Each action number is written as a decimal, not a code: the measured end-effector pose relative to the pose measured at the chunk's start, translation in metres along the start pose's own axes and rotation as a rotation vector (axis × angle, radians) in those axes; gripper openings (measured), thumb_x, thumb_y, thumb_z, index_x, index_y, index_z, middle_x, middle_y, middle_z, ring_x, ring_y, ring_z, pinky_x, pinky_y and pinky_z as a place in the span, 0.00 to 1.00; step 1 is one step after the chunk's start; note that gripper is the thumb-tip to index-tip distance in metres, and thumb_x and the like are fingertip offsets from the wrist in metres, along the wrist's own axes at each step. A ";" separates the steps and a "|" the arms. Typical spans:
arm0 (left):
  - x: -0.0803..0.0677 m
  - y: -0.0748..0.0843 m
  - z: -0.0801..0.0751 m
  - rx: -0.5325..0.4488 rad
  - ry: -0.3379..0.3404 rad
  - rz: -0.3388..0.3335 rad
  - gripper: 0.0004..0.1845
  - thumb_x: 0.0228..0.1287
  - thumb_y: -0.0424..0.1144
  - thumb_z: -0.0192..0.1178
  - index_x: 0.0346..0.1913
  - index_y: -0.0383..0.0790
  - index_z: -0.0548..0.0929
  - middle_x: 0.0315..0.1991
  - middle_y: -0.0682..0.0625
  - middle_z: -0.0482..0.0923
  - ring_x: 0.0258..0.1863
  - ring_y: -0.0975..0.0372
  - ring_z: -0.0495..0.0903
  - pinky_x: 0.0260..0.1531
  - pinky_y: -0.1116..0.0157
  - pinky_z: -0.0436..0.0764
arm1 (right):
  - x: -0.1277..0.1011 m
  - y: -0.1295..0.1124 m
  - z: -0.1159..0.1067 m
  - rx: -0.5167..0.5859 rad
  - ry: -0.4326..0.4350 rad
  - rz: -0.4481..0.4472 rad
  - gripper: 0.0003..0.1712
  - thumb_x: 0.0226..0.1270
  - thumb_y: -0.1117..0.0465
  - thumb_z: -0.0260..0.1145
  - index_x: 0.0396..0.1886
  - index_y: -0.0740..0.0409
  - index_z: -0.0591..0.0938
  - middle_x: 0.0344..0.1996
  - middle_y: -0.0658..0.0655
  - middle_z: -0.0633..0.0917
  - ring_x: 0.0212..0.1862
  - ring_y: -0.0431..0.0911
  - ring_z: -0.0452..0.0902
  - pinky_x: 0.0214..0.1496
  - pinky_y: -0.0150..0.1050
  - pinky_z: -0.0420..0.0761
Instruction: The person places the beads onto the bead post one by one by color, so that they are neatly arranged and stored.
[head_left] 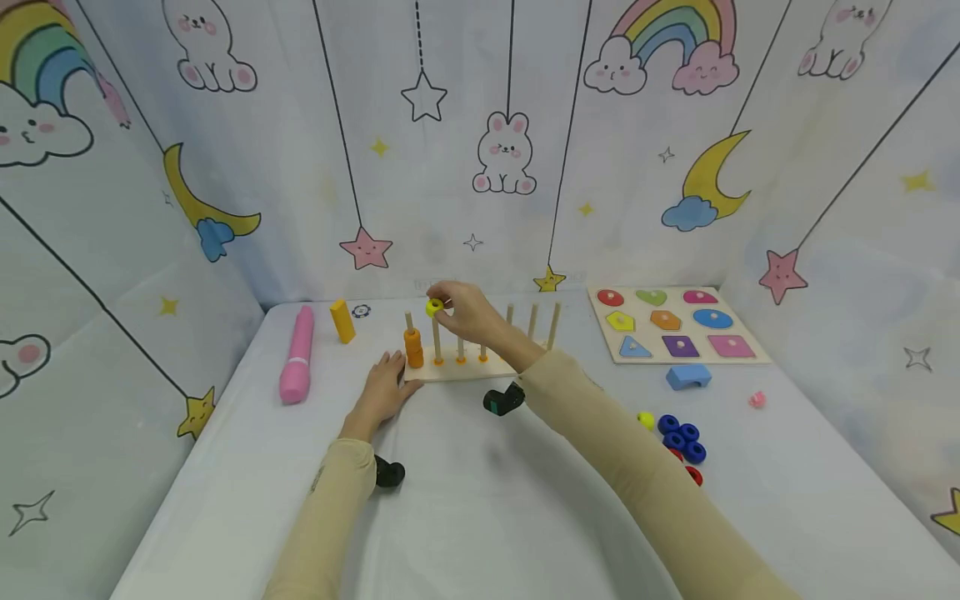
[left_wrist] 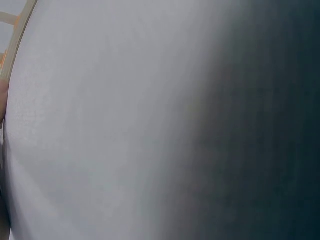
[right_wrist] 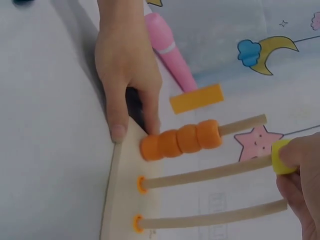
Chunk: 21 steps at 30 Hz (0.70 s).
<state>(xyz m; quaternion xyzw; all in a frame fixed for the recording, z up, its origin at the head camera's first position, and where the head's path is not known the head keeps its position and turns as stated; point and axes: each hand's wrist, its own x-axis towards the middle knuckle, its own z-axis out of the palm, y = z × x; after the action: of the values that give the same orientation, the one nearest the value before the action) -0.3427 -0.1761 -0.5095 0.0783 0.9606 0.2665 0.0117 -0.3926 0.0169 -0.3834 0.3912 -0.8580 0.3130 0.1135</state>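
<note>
Right fingertips (right_wrist: pixel 295 157) pinching the yellow bead (right_wrist: pixel 281 157) right at the second peg's (right_wrist: pixel 210 172) tip, left hand (right_wrist: pixel 127 75) flat with fingers straight, steadying the wooden base (right_wrist: pixel 120 200), could easily miss the hole and drop it if tilted.

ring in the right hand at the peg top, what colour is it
Yellow. The ring pinched by the right hand shows best in the head view.

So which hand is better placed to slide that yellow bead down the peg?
The right hand: it already pinches the yellow bead at the peg's top. The left hand rests against the wooden base.
</note>
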 end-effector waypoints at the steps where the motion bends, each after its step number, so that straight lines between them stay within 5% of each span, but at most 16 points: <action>1: 0.000 0.000 0.001 0.000 0.003 0.001 0.39 0.68 0.52 0.55 0.70 0.28 0.57 0.71 0.35 0.51 0.72 0.44 0.42 0.70 0.48 0.42 | 0.000 0.000 0.000 -0.010 -0.013 -0.001 0.16 0.62 0.70 0.63 0.50 0.67 0.78 0.44 0.59 0.82 0.45 0.45 0.80 0.48 0.26 0.78; 7: -0.008 -0.002 0.009 -0.009 -0.016 -0.013 0.39 0.67 0.52 0.56 0.69 0.27 0.57 0.71 0.34 0.51 0.71 0.43 0.43 0.70 0.47 0.43 | -0.008 0.001 0.005 -0.056 -0.076 -0.005 0.18 0.63 0.69 0.63 0.53 0.66 0.76 0.48 0.60 0.81 0.49 0.48 0.79 0.53 0.30 0.78; 12: -0.007 -0.004 0.013 0.002 -0.016 -0.011 0.39 0.67 0.52 0.55 0.70 0.27 0.57 0.71 0.35 0.51 0.71 0.43 0.43 0.70 0.48 0.42 | -0.031 0.002 -0.005 -0.016 0.057 -0.061 0.17 0.61 0.71 0.64 0.51 0.67 0.77 0.47 0.60 0.81 0.50 0.48 0.77 0.52 0.32 0.79; 16: -0.002 -0.003 0.009 0.030 -0.002 0.005 0.40 0.68 0.53 0.54 0.70 0.27 0.56 0.71 0.34 0.51 0.71 0.43 0.43 0.70 0.48 0.42 | -0.060 0.013 -0.025 0.077 0.164 -0.112 0.14 0.58 0.74 0.65 0.46 0.69 0.79 0.42 0.60 0.83 0.45 0.47 0.79 0.48 0.31 0.81; 21: 0.002 -0.003 0.003 0.038 0.008 0.005 0.40 0.68 0.54 0.54 0.70 0.28 0.56 0.71 0.35 0.50 0.71 0.43 0.43 0.70 0.48 0.42 | -0.117 0.038 -0.048 0.125 0.127 -0.018 0.12 0.59 0.72 0.66 0.43 0.65 0.81 0.39 0.57 0.84 0.42 0.44 0.81 0.44 0.32 0.82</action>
<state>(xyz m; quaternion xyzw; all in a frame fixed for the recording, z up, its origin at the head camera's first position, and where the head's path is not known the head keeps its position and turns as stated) -0.3451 -0.1770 -0.5134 0.0799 0.9653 0.2487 0.0059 -0.3450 0.1363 -0.4145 0.3847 -0.8243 0.3889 0.1457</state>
